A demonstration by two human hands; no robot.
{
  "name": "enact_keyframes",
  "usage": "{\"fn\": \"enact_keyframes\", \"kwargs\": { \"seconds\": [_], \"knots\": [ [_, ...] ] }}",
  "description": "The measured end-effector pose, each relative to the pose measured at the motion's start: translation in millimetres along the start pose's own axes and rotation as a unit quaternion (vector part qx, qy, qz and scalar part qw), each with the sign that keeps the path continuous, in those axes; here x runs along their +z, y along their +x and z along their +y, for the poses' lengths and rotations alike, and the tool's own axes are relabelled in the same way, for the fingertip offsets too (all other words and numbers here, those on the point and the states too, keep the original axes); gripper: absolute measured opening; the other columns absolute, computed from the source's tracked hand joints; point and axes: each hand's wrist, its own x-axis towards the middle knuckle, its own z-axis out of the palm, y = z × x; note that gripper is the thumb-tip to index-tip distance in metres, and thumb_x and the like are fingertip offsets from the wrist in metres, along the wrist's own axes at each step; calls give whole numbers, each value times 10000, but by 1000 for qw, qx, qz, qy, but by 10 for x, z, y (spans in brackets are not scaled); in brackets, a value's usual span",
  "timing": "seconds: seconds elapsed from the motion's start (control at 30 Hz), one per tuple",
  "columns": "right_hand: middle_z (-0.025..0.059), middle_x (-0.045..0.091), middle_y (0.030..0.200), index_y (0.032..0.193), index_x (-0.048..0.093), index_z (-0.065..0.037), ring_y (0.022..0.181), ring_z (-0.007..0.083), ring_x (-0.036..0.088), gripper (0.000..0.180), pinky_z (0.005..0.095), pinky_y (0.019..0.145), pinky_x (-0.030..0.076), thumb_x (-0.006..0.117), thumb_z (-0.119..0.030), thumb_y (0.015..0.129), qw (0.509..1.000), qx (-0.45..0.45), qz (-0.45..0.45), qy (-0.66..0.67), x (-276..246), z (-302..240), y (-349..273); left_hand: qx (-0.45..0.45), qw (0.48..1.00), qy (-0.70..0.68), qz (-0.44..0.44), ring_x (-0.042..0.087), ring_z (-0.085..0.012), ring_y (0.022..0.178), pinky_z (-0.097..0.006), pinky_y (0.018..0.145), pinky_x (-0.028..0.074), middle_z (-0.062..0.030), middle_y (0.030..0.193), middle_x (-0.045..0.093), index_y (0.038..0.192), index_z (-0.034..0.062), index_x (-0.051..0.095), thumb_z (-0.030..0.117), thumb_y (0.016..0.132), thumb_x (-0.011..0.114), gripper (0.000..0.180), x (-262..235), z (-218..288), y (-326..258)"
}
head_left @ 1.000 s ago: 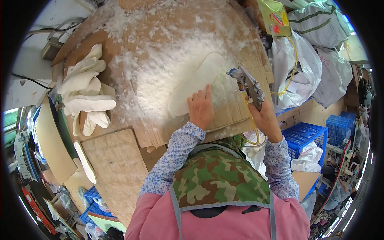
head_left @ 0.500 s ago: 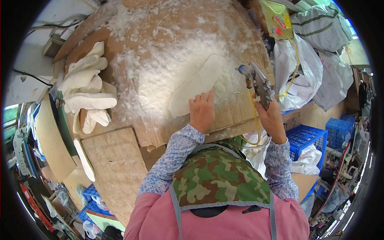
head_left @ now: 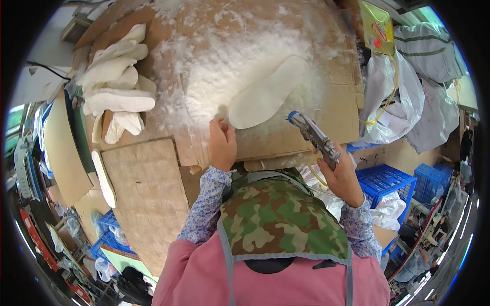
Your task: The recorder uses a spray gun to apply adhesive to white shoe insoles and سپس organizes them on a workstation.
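A white insole (head_left: 268,94) lies at a slant on the table. My left hand (head_left: 223,147) is just left of its near, narrower end, fingers curled with the tips together; whether anything is pinched there cannot be made out. My right hand (head_left: 343,176) is closed round the grip of a metal spray gun (head_left: 317,138), its blue-ringed nozzle aimed up and left toward the insole. A thin yellow hose (head_left: 316,174) runs down from the gun. Under and around the insole spreads a white fluffy residue (head_left: 214,81).
A pile of white insoles (head_left: 122,99) lies at the left of the cardboard-covered table (head_left: 326,120). One more insole (head_left: 103,178) rests by a brown board (head_left: 145,191). On the right are a yellow container (head_left: 376,25), white sacks (head_left: 393,97) and a blue crate (head_left: 385,178).
My left hand has come off the insole and moved left beside its end. My right hand has swung the spray gun left and down, turning its nozzle toward the insole. The view has shifted slightly.
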Motion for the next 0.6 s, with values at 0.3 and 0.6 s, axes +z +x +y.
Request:
{"fn": "enact_keyframes", "kwargs": {
  "seconds": [0.3,0.6],
  "knots": [
    [137,592,947,1145,475,-9,884,275,578,327,323,791,439,544,5,826,996,-35,-80,3,176,-54,-95,-50,997,-43,-27,544,-209,707,-328,652,453,-94,774,526,1121,-12,433,-3,815,524,320,78,174,79],
    [196,601,1023,1169,474,-34,934,288,593,339,339,803,445,572,-52,845,999,28,-44,-11,-15,4,-53,-49,998,-41,-23,538,-151,730,-275,667,448,-72,820,557,1116,-10,469,0,820,547,306,101,139,71]
  ]
}}
